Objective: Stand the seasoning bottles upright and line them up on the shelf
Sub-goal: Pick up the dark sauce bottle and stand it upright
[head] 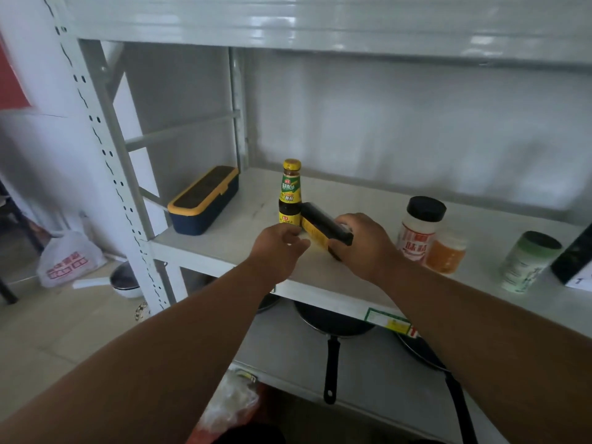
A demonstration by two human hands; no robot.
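Note:
A dark sauce bottle (291,192) with a yellow cap and green-yellow label stands upright on the white shelf (243,232). Right beside it a second dark bottle (322,224) with a yellow label lies tilted, its base touching the first. My right hand (360,245) grips this tilted bottle at its neck end. My left hand (280,248) hovers at its yellow label, fingers loosely curled, and I cannot tell whether they touch it. To the right stand a white jar with a black lid (418,229), a small orange jar (446,251) and a green canister (527,261).
A navy box with a yellow-rimmed lid (203,201) sits at the shelf's left end. A dark object (573,251) leans at the far right. Frying pans (333,322) lie on the lower shelf. A plastic bag (69,259) and a pot (123,278) are on the floor at left.

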